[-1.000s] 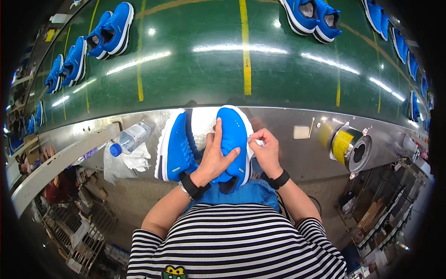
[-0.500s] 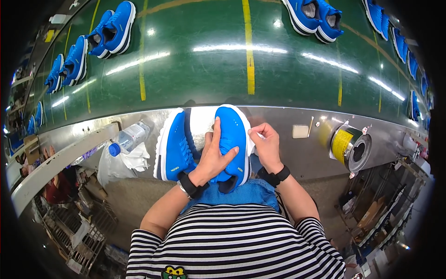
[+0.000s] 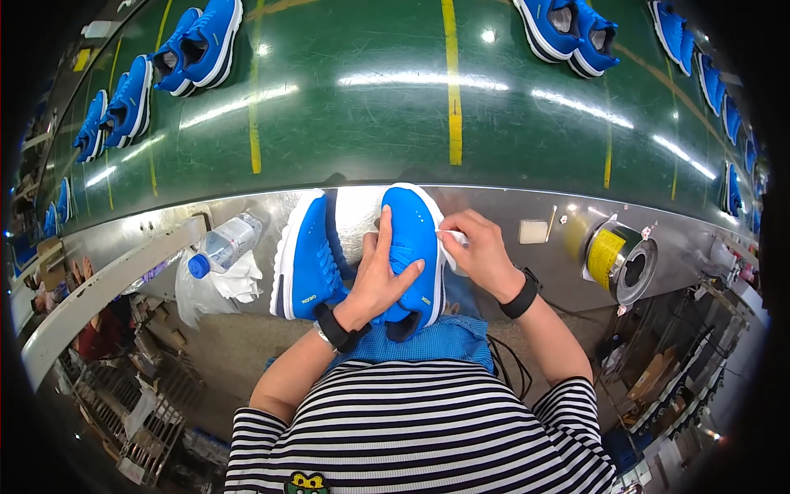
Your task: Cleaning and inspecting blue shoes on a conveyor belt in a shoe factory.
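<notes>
the left hand [image 3: 381, 284] grips a blue fabric shoe with a white sole [image 3: 423, 235] across its laces, index finger stretched toward the toe. the right hand [image 3: 485, 253] pinches a small crumpled white wipe [image 3: 455, 238] at the shoe's right edge. the shoe is on the shiny metal tabletop [image 3: 514, 280], just right of a matching blue shoe [image 3: 309, 259].

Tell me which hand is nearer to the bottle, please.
Left. The left hand lies on a shoe, right of the bottle; the right hand is farther right, holding something white at that shoe's edge.
</notes>
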The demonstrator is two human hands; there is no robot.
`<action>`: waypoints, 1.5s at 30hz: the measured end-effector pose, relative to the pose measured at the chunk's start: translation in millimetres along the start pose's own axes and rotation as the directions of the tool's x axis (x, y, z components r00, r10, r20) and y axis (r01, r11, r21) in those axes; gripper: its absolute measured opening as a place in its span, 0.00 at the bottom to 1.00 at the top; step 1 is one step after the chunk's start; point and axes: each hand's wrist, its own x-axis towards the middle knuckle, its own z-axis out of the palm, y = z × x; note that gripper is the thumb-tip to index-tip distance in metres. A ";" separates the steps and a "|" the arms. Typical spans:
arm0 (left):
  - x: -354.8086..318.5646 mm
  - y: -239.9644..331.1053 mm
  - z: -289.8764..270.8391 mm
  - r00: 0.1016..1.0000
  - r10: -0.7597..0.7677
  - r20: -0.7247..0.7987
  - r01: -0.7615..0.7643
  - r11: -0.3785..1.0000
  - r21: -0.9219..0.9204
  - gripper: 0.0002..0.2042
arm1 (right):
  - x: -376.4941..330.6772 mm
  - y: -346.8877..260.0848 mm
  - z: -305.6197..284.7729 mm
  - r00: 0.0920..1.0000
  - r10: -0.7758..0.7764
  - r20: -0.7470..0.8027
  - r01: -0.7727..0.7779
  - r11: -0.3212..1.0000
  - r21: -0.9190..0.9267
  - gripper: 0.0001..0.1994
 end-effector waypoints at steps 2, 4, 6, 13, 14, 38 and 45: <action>-0.5 -1.9 -1.6 1.000 0.005 -0.005 -0.005 1.000 0.001 0.46 | 1.9 -0.6 3.6 1.000 -0.013 -0.006 0.013 1.000 -0.018 0.05; -1.7 -4.8 -2.9 1.000 0.012 -0.009 -0.012 1.000 0.010 0.46 | 2.6 -3.1 3.6 1.000 -0.026 -0.011 0.025 0.999 -0.036 0.05; -3.6 -4.5 -5.2 1.000 0.003 -0.005 -0.003 1.000 0.000 0.46 | 1.2 -6.2 -0.9 0.996 -0.005 0.094 0.004 1.000 0.017 0.04; -6.0 -10.5 -9.6 1.000 0.026 -0.011 -0.026 1.000 0.000 0.46 | 9.9 -11.0 -0.3 0.974 -0.103 0.203 0.123 0.989 -0.088 0.04; -5.9 -12.1 -10.4 1.000 0.027 -0.012 -0.027 1.000 -0.001 0.46 | 10.6 -11.7 1.2 0.970 -0.113 0.214 0.135 0.987 -0.093 0.05; -14.8 -11.7 -3.9 1.000 0.003 -0.018 -0.004 1.000 -0.023 0.47 | 20.4 -13.9 -12.6 0.860 -0.227 0.457 0.350 0.914 -0.204 0.06; -15.6 -9.8 -1.2 1.000 0.007 -0.024 -0.007 1.000 -0.018 0.47 | 21.2 -15.2 -14.7 0.851 -0.209 0.481 0.358 0.902 -0.240 0.06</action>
